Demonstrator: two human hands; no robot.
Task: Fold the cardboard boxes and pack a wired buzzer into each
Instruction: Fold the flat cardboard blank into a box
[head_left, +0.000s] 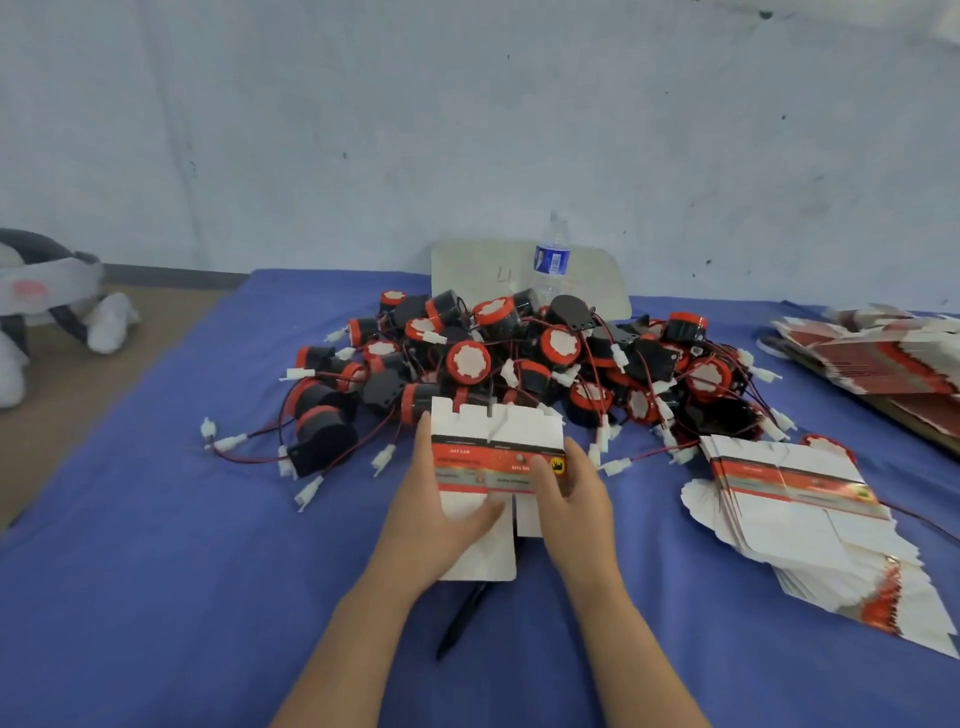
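Observation:
A flat, unfolded cardboard box (493, 441), white with a red and grey printed band, is held up above the blue table cloth (156, 545) in the middle. My left hand (441, 514) grips its left side, thumb across the front. My right hand (571, 499) grips its right side, thumb on the band. Behind it lies a big pile of wired buzzers (519, 364), black with red caps, thin wires and white plugs. A stack of flat boxes (800, 519) lies to the right.
A water bottle (551, 254) and a white board (483, 270) stand behind the pile by the wall. More flat box blanks (883, 353) lie at the far right. A black pen (462, 618) rests under my hands. A soft toy (47, 306) sits left.

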